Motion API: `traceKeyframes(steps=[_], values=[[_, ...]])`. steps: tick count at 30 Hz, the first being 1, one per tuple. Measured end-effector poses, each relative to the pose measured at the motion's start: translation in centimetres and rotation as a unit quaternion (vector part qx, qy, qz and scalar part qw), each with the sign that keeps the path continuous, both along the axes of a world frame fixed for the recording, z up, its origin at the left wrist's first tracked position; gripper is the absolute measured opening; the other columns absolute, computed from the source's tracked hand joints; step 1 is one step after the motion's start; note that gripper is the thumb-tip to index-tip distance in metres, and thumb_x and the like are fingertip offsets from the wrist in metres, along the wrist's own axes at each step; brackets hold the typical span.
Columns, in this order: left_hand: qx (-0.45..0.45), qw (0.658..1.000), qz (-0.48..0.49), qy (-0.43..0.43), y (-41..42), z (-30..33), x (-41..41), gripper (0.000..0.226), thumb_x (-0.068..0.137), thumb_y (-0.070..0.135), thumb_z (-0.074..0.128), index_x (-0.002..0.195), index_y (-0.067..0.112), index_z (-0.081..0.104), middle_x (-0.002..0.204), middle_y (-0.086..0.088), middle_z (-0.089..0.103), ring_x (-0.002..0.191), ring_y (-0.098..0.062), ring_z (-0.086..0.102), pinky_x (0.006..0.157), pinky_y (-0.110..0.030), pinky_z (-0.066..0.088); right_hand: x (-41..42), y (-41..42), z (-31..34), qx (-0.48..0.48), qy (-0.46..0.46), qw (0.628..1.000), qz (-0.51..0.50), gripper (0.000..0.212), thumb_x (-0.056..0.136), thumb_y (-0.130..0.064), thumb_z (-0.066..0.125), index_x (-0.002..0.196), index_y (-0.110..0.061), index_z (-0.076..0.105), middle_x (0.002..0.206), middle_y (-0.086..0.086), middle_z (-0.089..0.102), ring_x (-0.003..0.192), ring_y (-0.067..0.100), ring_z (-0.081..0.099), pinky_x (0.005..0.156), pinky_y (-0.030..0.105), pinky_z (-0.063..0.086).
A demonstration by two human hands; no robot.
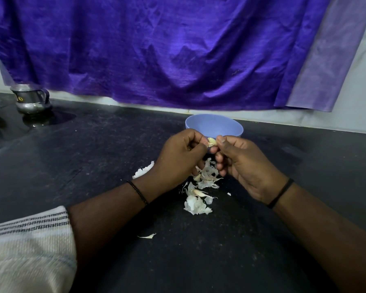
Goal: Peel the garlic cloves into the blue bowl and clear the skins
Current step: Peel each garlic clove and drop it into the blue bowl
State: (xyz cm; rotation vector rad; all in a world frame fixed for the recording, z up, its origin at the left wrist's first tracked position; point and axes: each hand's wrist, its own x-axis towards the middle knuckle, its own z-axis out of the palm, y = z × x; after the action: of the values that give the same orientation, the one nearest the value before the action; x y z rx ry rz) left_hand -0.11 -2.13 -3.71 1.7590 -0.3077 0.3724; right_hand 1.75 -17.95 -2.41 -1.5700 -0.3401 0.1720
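Observation:
A small pale garlic clove (212, 141) is pinched between both hands just in front of the blue bowl (214, 125). My left hand (178, 159) holds it from the left with curled fingers. My right hand (244, 163) pinches it from the right with thumb and fingertips. Below the hands, a heap of white garlic skins (201, 187) lies on the dark counter, with at least one unpeeled clove (199, 193) among them. The bowl's inside is hidden from this angle.
The black counter (93, 166) stretches wide to both sides. A steel jug (31, 99) stands at the far left back. Stray skin flakes lie at the left of my wrist (143, 171) and nearer me (147, 236). A purple cloth (177, 49) hangs behind.

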Motion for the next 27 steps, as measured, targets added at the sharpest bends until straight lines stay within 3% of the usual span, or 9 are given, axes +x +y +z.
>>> traceKeyframes(steps=[7,12,17,19,23,27], values=[[0.010,1.000,0.009,0.002,0.12,-0.22,0.18,0.014,0.096,0.007,0.055,0.084,0.014,0.059,0.063,0.008,0.065,0.053,-0.012,0.060,0.045,-0.028,0.048,-0.10,-0.10,-0.24,-0.031,-0.035,0.999,0.002,0.031,0.101,-0.032,0.052,0.086,-0.010,0.068,0.064,0.001,0.057,0.058,0.012,0.050,0.053,0.023,0.043],[0.008,1.000,0.016,-0.001,0.23,-0.29,0.42,0.010,0.097,0.009,0.055,0.088,0.008,0.060,0.070,-0.011,0.063,0.054,-0.015,0.059,0.045,-0.030,0.049,0.08,-0.18,-0.68,-0.082,-0.140,0.986,-0.045,0.011,0.098,-0.020,0.059,0.099,-0.014,0.069,0.083,0.002,0.072,0.068,0.011,0.062,0.058,0.023,0.050],[0.020,1.000,0.014,0.008,0.39,-0.40,0.66,0.010,0.098,0.010,0.054,0.091,0.009,0.061,0.061,-0.004,0.059,0.046,-0.009,0.056,0.044,-0.029,0.047,0.54,-0.47,-0.64,-0.138,-0.274,0.950,-0.056,0.018,0.096,-0.011,0.063,0.105,-0.023,0.071,0.095,-0.004,0.074,0.086,0.011,0.069,0.079,0.030,0.057],[0.021,1.000,0.015,0.014,0.47,-0.45,0.70,0.011,0.099,0.011,0.054,0.092,0.006,0.061,0.061,-0.006,0.060,0.044,-0.010,0.055,0.043,-0.028,0.047,0.55,-0.53,-0.67,-0.146,-0.277,0.948,-0.050,0.017,0.095,-0.013,0.065,0.105,-0.025,0.071,0.094,-0.003,0.074,0.087,0.014,0.070,0.080,0.034,0.058],[0.005,1.000,0.006,0.020,0.51,-0.51,0.90,0.011,0.098,0.012,0.056,0.089,0.009,0.062,0.066,-0.014,0.062,0.053,-0.027,0.058,0.045,-0.033,0.050,0.35,-0.52,-0.59,-0.128,-0.260,0.956,-0.040,0.021,0.087,-0.012,0.075,0.105,-0.021,0.072,0.091,-0.003,0.075,0.085,0.009,0.071,0.077,0.024,0.055],[0.016,1.000,-0.004,0.022,0.45,-0.36,0.79,0.011,0.099,0.013,0.056,0.092,0.007,0.062,0.064,-0.013,0.061,0.049,-0.018,0.057,0.044,-0.029,0.048,0.17,-0.51,-0.33,-0.108,-0.264,0.956,-0.061,0.011,0.088,-0.015,0.074,0.097,-0.022,0.075,0.090,-0.006,0.076,0.083,0.004,0.069,0.073,0.018,0.052]])
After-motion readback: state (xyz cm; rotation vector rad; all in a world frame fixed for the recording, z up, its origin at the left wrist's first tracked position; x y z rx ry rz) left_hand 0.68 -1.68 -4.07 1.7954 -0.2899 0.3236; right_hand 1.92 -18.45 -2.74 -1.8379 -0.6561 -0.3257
